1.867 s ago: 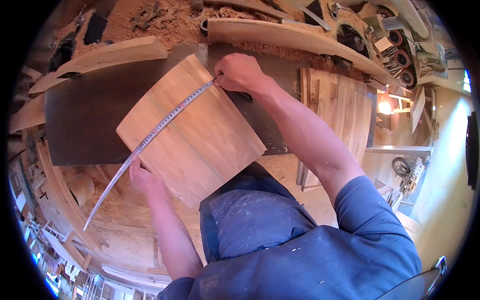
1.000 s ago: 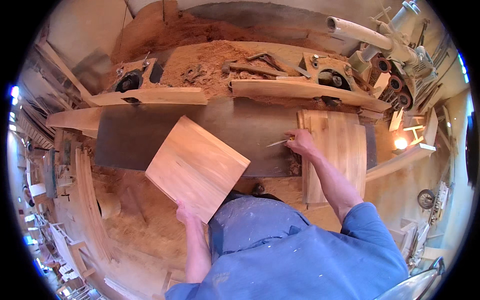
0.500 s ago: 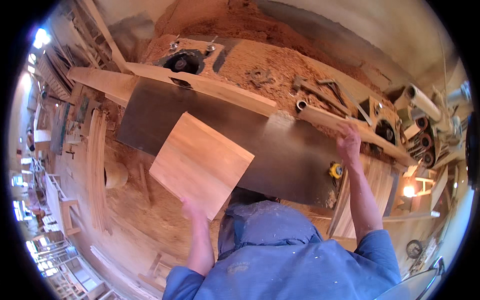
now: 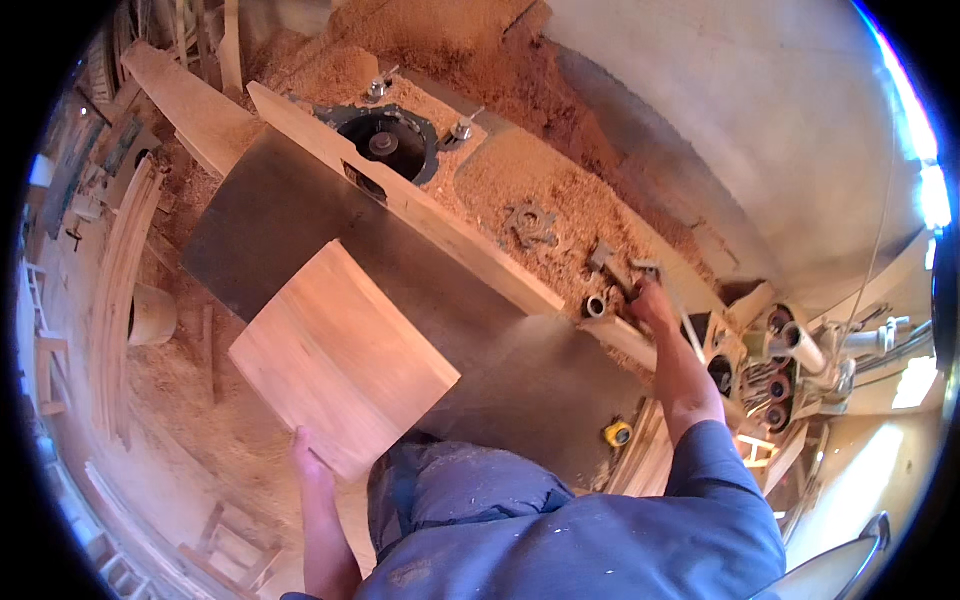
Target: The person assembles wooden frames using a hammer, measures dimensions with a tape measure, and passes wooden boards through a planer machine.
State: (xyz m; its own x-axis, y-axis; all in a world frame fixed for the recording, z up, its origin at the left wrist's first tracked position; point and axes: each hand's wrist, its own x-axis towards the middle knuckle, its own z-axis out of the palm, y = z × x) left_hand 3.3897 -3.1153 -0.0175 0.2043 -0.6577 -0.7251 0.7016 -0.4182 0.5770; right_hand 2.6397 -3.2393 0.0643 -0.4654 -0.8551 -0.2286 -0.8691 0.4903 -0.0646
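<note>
A square, light-brown wooden panel point(image 4: 345, 350) lies tilted over the near left part of a dark, flat machine table point(image 4: 470, 290). My left hand point(image 4: 308, 455) grips its near-left edge, the thumb on top and the fingers hidden beneath. Across the table, my right hand point(image 4: 654, 303) reaches past the wooden fence point(image 4: 430, 215). Its fingers curl around the handle of a hammer point(image 4: 606, 258) lying among wood shavings. Just beyond this hand is the end of a metal square-like tool point(image 4: 647, 268).
Wood shavings cover the ledge behind the fence, where a toothed metal disc point(image 4: 532, 224) lies near a round cutter opening point(image 4: 385, 143). A yellow tape measure point(image 4: 618, 433) sits at the table's right end. Long boards point(image 4: 122, 300) stand at left; pipes point(image 4: 800, 345) at right.
My right hand has moved from the wooden piece at the right onto the hammer's handle. My left hand still holds the panel. The view has turned and shifted right.
</note>
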